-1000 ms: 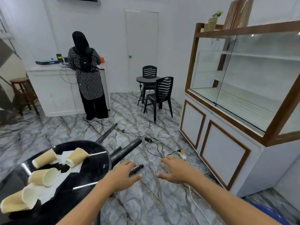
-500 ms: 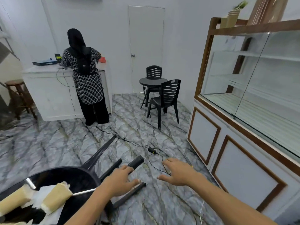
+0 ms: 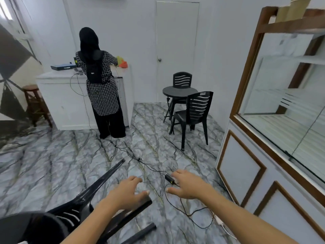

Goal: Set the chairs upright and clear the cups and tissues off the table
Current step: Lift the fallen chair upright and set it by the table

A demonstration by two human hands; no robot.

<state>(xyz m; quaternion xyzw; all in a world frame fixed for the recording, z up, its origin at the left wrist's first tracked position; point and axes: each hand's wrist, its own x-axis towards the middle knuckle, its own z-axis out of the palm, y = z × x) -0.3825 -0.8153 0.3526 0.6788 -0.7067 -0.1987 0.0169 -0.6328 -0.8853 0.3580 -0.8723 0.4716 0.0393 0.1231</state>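
A black plastic chair (image 3: 84,205) lies tipped over on the marble floor at the lower left, its legs pointing up and to the right. My left hand (image 3: 129,192) hovers open just above one of its legs, fingers spread. My right hand (image 3: 188,185) is open too, a little to the right over the floor and holding nothing. The near black table (image 3: 19,228) shows only as a dark edge at the bottom left; its cups and tissues are out of view.
A black cable with a power adapter (image 3: 169,178) runs across the floor under my hands. A person (image 3: 100,81) stands at a white counter (image 3: 58,101). A small round table (image 3: 179,91) with two upright chairs stands by the door. A glass display cabinet (image 3: 274,138) fills the right.
My view has moved forward and up, so the table with its cups and tissues has slid out of the bottom left. Both hands have stayed open above the fallen chair's legs.
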